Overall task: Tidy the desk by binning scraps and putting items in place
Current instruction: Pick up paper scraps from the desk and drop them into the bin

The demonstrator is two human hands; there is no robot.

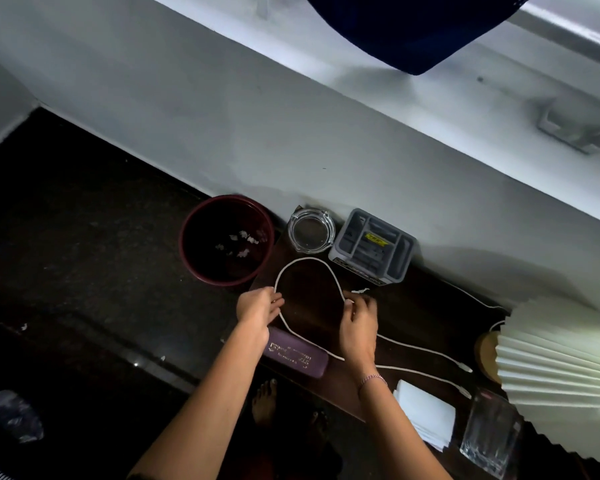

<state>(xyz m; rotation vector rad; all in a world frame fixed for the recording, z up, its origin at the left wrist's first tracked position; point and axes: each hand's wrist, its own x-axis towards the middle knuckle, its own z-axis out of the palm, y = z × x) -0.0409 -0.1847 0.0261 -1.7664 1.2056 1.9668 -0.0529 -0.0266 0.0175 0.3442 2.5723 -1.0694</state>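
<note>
Both of my hands pinch the same white cable [305, 260]: my left hand [257, 306] closes its fingertips on it at the left side of the loop, and my right hand [359, 320] nips it between thumb and fingers on the right. Between them the cable arcs up toward 12 o'clock in a wide loop lying on the dark desk [312, 296]. From my right hand its loose tails run off toward 4 o'clock, ending in two small plugs near the stack of white paper [425, 415].

At 11 o'clock from my hands stands the dark red bin [191, 237], with pale paper scraps on its bottom. A glass ashtray [311, 235] sits at 12 o'clock, against the wall, and a grey organiser tray [373, 245] is just beside it at 1 o'clock. One white scrap [360, 291] lies on the desk just above my right hand. A purple case [297, 356] lies under my wrists at 6 o'clock. A pleated lamp shade [565, 372] fills the 4 o'clock side, with a clear glass [489, 434] in front of it.
</note>
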